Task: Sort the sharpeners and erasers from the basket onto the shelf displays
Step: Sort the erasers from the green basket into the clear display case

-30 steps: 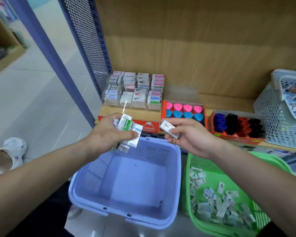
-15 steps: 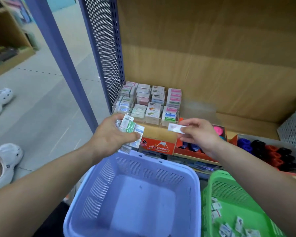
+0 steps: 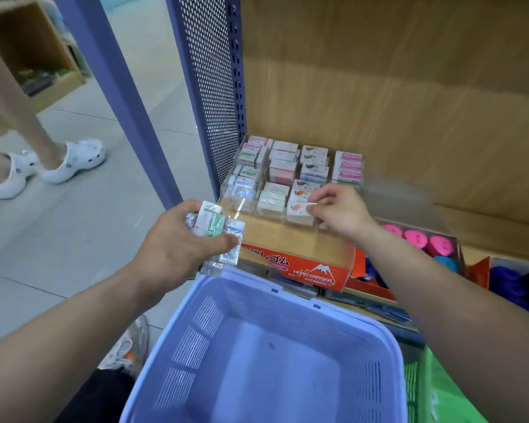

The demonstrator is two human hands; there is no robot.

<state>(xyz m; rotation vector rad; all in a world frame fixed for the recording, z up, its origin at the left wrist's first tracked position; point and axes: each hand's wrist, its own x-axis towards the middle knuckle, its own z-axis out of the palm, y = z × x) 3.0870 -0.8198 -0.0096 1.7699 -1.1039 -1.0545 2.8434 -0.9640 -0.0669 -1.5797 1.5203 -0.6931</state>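
Note:
My left hand (image 3: pixel 177 248) grips a bunch of wrapped erasers (image 3: pixel 217 230), white and green, just left of the shelf's front edge. My right hand (image 3: pixel 336 210) pinches a single small white eraser (image 3: pixel 303 207) and holds it down at a front compartment of the clear eraser display (image 3: pixel 287 175). That display holds several rows of boxed erasers in green, white and pink. Below my arms stands the lilac basket (image 3: pixel 257 355), with nothing visible inside. Pink and blue sharpeners (image 3: pixel 419 239) sit in an orange box to the right.
An orange "Hard Eraser" carton (image 3: pixel 303 267) props up the display. A green basket (image 3: pixel 440 389) peeks in at the bottom right. A blue perforated panel (image 3: pixel 214 87) bounds the shelf on the left. A person's legs in white clogs (image 3: pixel 74 163) stand on the floor at left.
My right hand has carried the single eraser forward from above the orange carton to the display's front row. My left hand kept its bunch. The view has swung left and closer.

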